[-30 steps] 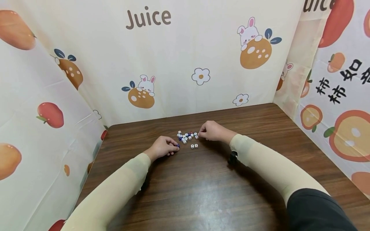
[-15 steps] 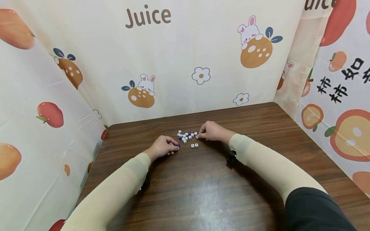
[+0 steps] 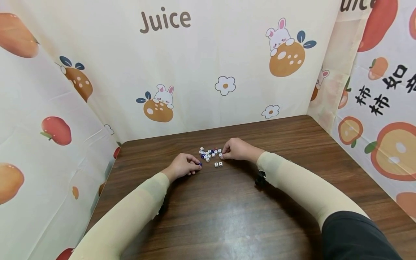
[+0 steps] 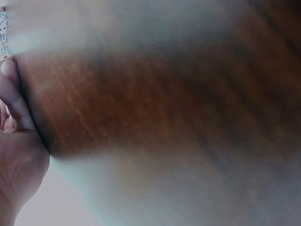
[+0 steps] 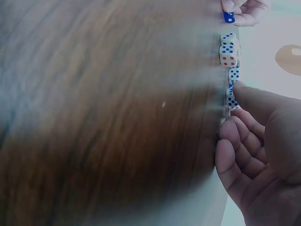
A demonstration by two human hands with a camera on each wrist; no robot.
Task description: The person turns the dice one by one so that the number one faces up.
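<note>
Between the thumb and fingers of my left hand (image 3: 183,165) is a blue die (image 5: 229,18), held at the table surface. My right hand (image 3: 239,149) pinches a white die (image 5: 231,100) with blue pips at the right end of a loose cluster of dice (image 3: 209,155). The cluster is mostly white, with a few blue ones and a red die (image 3: 215,148) at its back. Nearer to me, two white dice (image 3: 216,164) sit side by side, apart from the cluster. In the left wrist view the held die is hidden behind the fingers.
The brown wooden table (image 3: 208,209) runs up to a printed cloth backdrop (image 3: 195,65) behind and on both sides. A black device (image 3: 261,178) is strapped under the right wrist.
My right hand has closed on the white die at the cluster's right end and shifted it slightly toward me. The left hand stays in place with the blue die.
</note>
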